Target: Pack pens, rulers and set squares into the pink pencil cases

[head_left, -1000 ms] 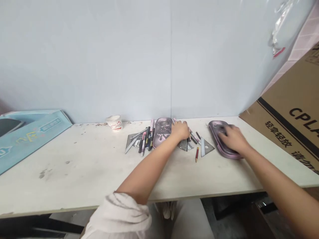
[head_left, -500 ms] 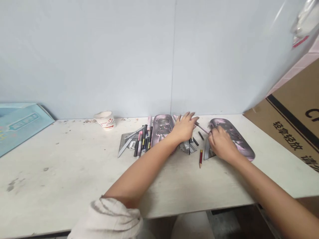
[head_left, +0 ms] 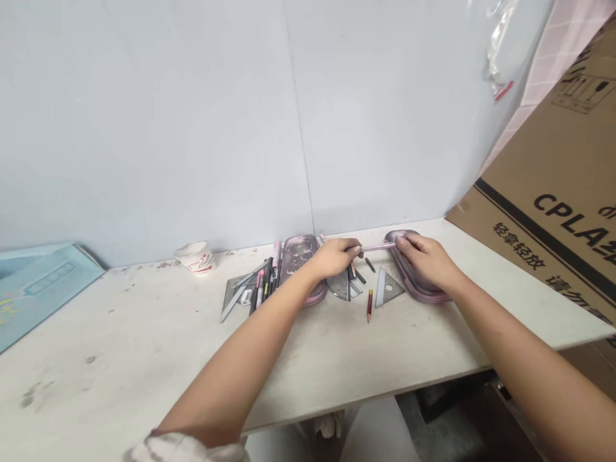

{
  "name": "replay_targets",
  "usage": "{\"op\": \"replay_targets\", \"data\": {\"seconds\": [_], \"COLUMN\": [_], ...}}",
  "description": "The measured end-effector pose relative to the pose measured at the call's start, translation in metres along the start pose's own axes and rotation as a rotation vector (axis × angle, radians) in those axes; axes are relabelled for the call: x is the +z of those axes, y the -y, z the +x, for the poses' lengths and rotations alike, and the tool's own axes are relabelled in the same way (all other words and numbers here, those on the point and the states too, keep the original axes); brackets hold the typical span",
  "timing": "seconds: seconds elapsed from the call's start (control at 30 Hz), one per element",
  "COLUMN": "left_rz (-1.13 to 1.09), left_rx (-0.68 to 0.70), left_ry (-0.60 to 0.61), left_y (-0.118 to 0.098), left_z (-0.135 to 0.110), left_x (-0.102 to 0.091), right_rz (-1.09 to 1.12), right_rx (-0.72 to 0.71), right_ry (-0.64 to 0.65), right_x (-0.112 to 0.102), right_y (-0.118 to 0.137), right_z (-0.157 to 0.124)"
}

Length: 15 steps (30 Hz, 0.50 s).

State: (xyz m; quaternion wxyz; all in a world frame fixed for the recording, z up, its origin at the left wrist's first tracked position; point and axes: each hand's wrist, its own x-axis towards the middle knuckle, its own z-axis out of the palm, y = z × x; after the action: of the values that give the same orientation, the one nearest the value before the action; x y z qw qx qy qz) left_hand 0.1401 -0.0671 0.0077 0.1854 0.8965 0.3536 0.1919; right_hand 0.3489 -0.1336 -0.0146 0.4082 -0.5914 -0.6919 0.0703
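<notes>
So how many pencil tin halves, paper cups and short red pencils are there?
Pencil tin halves: 2
Paper cup: 1
Short red pencil: 1
Total: 4

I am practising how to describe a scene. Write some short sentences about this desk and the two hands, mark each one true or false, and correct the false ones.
1. The left hand and the right hand both touch a pink pen. True.
2. The right hand holds a short red pencil. False: that pencil lies on the desk, and no hand touches it.
3. A paper cup stands to the right of both hands. False: it stands to the left of them, near the wall.
4. The right hand rests on a pink pencil-case tray. True.
5. A cardboard box printed with "CPLA" stands at the right end of the desk. True.
</notes>
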Motion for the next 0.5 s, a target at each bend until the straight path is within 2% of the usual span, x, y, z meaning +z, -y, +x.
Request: {"op": "replay_targets", "data": {"seconds": [0.2,0.3,0.4,0.5], "left_rz": [-0.219,-0.192,-0.137,-0.12], "left_rx": [-0.076,-0.074,-0.052,-0.046], "left_ry": [0.019,-0.034,-0.067,-0.053], "left_y": [0.019,0.026,0.033,0.041], "left_z": [0.027,0.036,0.039,0.039], "left_x": [0.0,0.005,0.01,0.016], "right_rz": [-0.042,-0.002,-0.071,-0.043], "right_rx": [-0.191,-0.12,-0.007,-0.071], "right_ry": [-0.054,-0.039,0.012,0.032], "right_x": [0.001,0.006,0.016,0.024], "right_y": [-0.003,-0.011,-0.02,-0.027], "right_z": [0.022,0.032,0.037,0.036]}}
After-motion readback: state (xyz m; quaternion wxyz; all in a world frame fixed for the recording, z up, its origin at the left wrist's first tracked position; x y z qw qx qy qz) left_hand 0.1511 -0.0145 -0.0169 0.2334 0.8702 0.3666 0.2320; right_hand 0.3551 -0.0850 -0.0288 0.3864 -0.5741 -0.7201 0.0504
